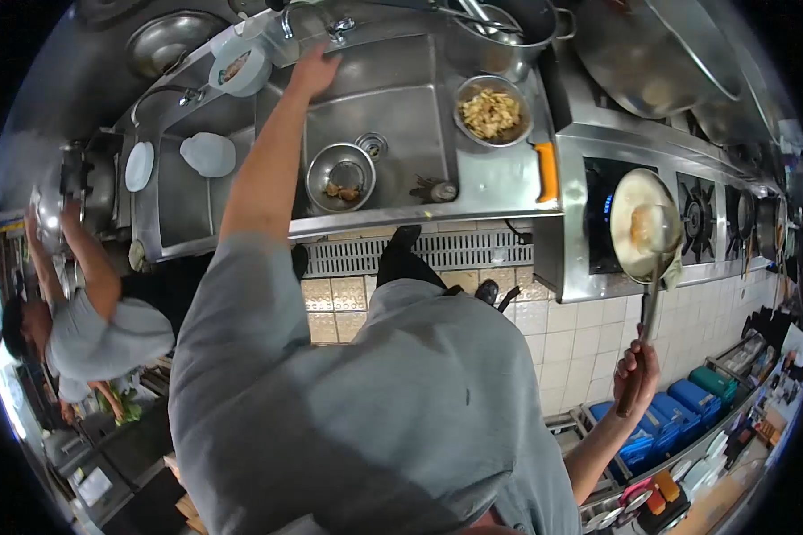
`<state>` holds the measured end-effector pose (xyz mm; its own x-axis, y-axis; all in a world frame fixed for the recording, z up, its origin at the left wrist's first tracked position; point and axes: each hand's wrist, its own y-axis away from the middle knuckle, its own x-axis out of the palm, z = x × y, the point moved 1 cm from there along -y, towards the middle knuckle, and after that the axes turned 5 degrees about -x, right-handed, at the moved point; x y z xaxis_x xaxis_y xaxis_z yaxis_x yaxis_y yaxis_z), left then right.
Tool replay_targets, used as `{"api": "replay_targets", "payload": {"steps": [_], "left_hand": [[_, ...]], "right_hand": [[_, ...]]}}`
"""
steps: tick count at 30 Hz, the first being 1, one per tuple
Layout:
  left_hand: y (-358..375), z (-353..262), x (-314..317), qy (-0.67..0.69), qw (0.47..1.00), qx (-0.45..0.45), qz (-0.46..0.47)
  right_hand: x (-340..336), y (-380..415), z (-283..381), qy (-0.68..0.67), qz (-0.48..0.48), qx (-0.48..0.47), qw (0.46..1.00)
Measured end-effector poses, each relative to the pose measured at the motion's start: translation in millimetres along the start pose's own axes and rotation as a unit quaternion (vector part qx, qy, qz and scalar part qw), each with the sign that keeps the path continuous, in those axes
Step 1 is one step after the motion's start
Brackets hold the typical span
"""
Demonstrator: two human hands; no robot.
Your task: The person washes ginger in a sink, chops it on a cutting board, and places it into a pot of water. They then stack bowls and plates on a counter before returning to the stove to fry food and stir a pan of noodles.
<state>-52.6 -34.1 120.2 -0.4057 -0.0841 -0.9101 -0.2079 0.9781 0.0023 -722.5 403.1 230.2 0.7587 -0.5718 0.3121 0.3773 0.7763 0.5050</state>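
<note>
My left hand (315, 71) reaches over the back of the steel sink (379, 116), close to the tap (339, 31); its fingers point toward the tap and what they touch is unclear. My right hand (636, 370) is wrapped round the handle of a long ladle (653, 303). The ladle's bowl lies in a pale pan (633, 192) on the stove, over something orange-brown (642, 227). In the sink stands a metal bowl (341, 176) with brown bits in it, near the drain (372, 145).
A bowl of yellowish pieces (491, 114) and an orange-handled knife (545, 171) lie right of the sink. A blue flame (608, 209) burns beside the pan. A large pot (642, 53) stands behind the stove. Another person (107, 330) works at the left.
</note>
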Motion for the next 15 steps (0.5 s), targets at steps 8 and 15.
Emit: {"api": "replay_targets", "payload": {"steps": [8, 15], "left_hand": [[-157, 41, 79, -0.001, 0.995, 0.1, 0.013], [-61, 126, 171, -0.109, 0.925, 0.093, 0.352]], "right_hand": [[93, 13, -10, 0.309, -0.206, -0.05, 0.927], [116, 3, -28, 0.344, -0.242, -0.121, 0.899]]}}
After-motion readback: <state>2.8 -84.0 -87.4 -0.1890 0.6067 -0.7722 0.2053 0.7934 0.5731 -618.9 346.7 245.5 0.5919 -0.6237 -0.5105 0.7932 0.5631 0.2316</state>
